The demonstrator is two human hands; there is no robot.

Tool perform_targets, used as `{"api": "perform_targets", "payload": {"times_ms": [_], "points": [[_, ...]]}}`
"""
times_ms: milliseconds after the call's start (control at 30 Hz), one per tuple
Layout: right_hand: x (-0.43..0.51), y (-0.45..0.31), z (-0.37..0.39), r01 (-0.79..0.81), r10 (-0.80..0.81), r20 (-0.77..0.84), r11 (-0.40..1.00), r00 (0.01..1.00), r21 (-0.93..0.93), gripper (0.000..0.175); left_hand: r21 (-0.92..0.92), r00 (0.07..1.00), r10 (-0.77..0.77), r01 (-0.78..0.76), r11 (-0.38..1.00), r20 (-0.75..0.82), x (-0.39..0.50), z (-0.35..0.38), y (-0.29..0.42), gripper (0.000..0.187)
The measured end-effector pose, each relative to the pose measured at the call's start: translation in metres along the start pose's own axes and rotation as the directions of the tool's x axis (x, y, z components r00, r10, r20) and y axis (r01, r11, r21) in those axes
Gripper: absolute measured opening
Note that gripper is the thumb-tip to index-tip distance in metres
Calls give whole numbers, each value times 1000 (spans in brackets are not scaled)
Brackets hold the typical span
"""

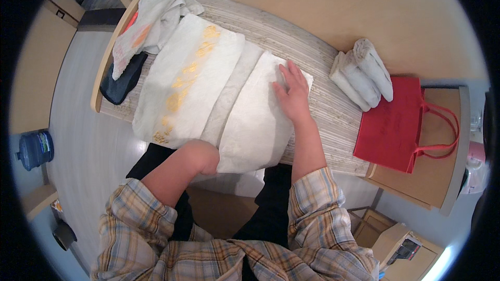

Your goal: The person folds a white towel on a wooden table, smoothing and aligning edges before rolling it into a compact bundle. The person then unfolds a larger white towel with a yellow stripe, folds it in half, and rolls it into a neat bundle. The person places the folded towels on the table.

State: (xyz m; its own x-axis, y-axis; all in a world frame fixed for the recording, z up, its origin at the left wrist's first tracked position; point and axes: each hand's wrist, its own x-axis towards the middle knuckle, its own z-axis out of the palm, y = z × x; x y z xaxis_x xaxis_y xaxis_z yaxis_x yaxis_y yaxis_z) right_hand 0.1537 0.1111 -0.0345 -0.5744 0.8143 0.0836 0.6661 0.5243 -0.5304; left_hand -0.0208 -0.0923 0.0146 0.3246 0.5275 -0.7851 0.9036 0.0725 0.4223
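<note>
A white towel with a band of yellow flower pattern lies spread on the bench before me. Its right part is folded inward, leaving a greyish strip between the two white areas. My right hand rests on this folded part near its far right corner, fingers spread. At the towel's near edge, by the lower end of the strip, is my left hand. It is bent inward with its fingers hidden, so its grip does not show.
A crumpled white towel with an orange patch lies at the far left, partly over a dark object. To the right, several rolled towels lie beside a red handbag. A wooden panel borders the bench's far side.
</note>
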Motion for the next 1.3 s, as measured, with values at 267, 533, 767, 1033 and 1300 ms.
{"api": "perform_targets", "payload": {"times_ms": [267,533,767,1033,1300], "points": [[-24,-17,2,121,-120,24,992,992,-25,53,-186,690,198,-440,878,-696,12,-9,31,41],[-28,9,-1,-39,51,54,980,997,-193,62,219,769,346,-269,938,-538,32,12,25,75],[-19,20,-5,-112,128,36,953,991,-280,65,164,668,347,-322,932,-658,33,5,21,60],[-16,-35,13,-4,12,62,991,998,-131,63,-266,408,-214,-74,961,-888,21,-28,-20,22],[-4,-37,20,-46,46,-8,994,999,-98,59,-207,529,-123,-103,973,-839,27,-18,-12,16]]}}
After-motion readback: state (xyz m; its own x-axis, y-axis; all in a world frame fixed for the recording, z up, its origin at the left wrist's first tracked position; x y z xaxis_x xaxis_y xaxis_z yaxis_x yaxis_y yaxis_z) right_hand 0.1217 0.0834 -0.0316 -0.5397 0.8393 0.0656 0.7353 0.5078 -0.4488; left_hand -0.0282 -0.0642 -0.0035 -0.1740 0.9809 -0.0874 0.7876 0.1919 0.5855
